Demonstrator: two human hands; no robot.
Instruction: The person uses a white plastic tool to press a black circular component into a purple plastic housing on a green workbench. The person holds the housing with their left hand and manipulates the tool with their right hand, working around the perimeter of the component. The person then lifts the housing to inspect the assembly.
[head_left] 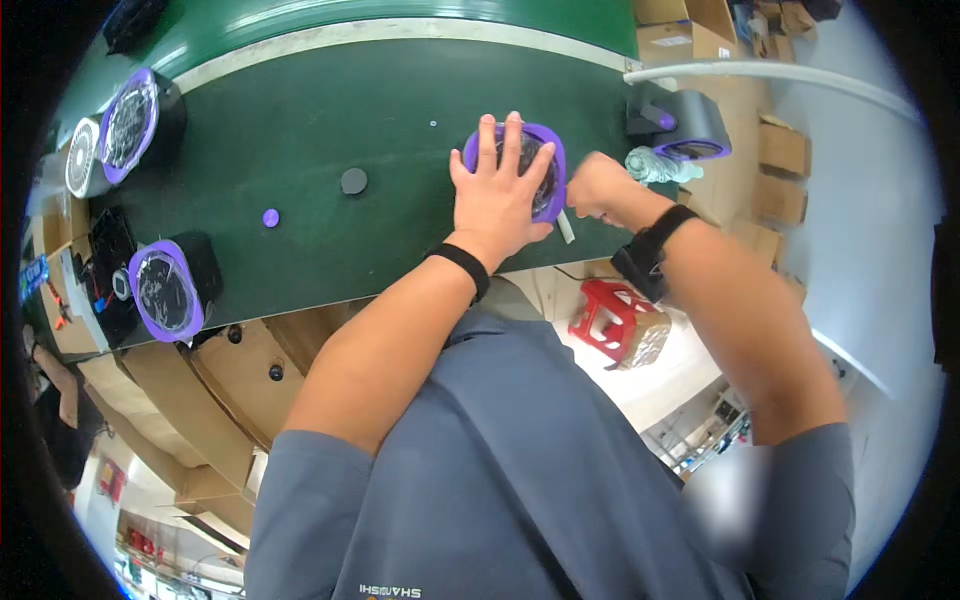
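My left hand (497,195) lies flat with its fingers spread over the face of a purple-rimmed device (558,165), whose dark front seems wrapped in clear film. Just right of that rim, my right hand (600,185) is closed in a fist. What its fingers hold, if anything, is hidden. A short pale strip (566,227) lies on the bench below the device's right edge, close to my right hand. Further left on the green bench top (300,130) are a black round knob (354,181) and a small purple cap (271,218).
Two similar purple-rimmed units (130,125) (166,290) stand at the left. At the right edge is a dark unit (690,120) with a purple part, beside crumpled teal plastic (655,165). A red stool (605,320) and cardboard boxes (785,145) are off the bench.
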